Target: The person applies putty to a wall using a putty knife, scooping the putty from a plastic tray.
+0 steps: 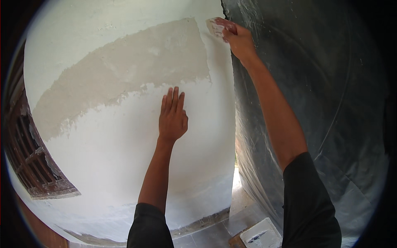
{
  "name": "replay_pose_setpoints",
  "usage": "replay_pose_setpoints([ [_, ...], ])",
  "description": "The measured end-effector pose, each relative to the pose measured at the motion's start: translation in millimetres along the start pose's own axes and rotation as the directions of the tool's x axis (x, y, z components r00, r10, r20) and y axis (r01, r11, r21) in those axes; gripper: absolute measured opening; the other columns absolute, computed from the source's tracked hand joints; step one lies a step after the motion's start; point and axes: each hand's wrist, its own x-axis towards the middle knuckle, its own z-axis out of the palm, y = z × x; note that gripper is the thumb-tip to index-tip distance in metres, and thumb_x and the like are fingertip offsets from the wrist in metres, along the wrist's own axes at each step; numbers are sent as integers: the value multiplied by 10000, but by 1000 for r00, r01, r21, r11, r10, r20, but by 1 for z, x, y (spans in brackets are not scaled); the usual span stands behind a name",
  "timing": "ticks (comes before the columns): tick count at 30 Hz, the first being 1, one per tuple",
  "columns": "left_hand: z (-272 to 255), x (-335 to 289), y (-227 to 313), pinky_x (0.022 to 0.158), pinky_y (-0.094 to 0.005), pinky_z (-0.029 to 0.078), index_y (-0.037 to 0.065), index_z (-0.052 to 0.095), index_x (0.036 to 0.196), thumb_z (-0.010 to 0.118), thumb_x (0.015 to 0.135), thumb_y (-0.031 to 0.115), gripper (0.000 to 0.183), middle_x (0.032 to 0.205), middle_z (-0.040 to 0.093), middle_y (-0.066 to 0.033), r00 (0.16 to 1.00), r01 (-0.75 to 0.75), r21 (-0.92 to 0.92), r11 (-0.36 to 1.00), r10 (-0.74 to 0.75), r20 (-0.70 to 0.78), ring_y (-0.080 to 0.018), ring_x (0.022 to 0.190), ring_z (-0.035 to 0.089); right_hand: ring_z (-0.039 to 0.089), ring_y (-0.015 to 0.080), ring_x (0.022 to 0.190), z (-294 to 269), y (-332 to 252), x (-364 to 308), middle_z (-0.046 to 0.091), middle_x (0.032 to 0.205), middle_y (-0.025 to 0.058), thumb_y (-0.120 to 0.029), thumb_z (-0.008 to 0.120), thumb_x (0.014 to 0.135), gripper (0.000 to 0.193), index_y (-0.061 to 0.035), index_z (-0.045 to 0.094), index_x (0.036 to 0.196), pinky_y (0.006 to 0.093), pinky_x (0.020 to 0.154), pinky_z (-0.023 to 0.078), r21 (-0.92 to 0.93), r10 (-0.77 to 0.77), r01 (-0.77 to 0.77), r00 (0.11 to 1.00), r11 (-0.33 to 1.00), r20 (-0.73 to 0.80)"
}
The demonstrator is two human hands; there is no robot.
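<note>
My right hand (240, 39) is raised high, close to the wall's right edge. Its fingers are closed round a small flat white-smeared scraper (216, 27), whose far side lies at the wall; the exact kind is hard to make out. Lower and to the left, my left hand (173, 118) rests flat against the white wall (198, 136), empty, fingers stretched upward. Its fingertips reach just under the ragged lower border of a greyish-beige patch (136, 58). This patch sweeps across the wall from the upper middle down to the left.
Dark plastic sheeting (322, 91) hangs along the right side. At the lower left sits a brown wooden grille (35, 159) in the wall. A white tray-like container (262, 234) with dark marks stands on the tiled floor (202, 235).
</note>
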Motion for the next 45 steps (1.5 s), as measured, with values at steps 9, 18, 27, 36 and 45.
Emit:
replay_pose_setpoints([
  [9,5,-8,0,1218,-541,255,-60,521,1386,512,882,144,544,1536,470,-212,999,-30,42,999,29,15,-401,1481,356,706,338,908,25,4,50,747,1008,151,0,596,912,308,-132,754,1141,391,779,543,-661,-564,509,811,551,155],
  [18,6,-7,2,1220,-500,280,-31,555,1372,505,889,155,519,1526,498,-171,1000,-11,84,996,10,15,-354,1466,400,669,255,1135,31,38,33,729,1188,72,126,608,790,462,-101,708,1180,418,923,471,-752,-767,622,586,219,262],
  [27,6,-10,-2,1220,-538,256,-35,534,1394,518,885,152,542,1519,502,-190,1000,-13,56,998,13,5,-378,1475,382,602,235,1234,28,66,-5,681,1283,-1,90,613,767,511,-132,681,1222,456,1010,390,-758,-670,573,698,311,253],
  [36,6,-10,1,1212,-546,271,-23,537,1397,530,874,143,549,1513,512,-183,1000,-11,40,999,10,8,-376,1471,389,555,291,1320,36,75,11,655,1328,54,135,573,776,547,-81,648,1274,489,1079,370,-753,-709,586,665,300,235],
  [45,6,-6,4,1225,-505,271,-17,583,1355,524,859,189,540,1507,527,-158,1000,-11,52,999,11,-8,-336,1468,407,540,296,1341,33,51,31,641,1346,78,111,583,794,519,-65,633,1280,485,1096,360,-728,-747,617,626,298,225],
])
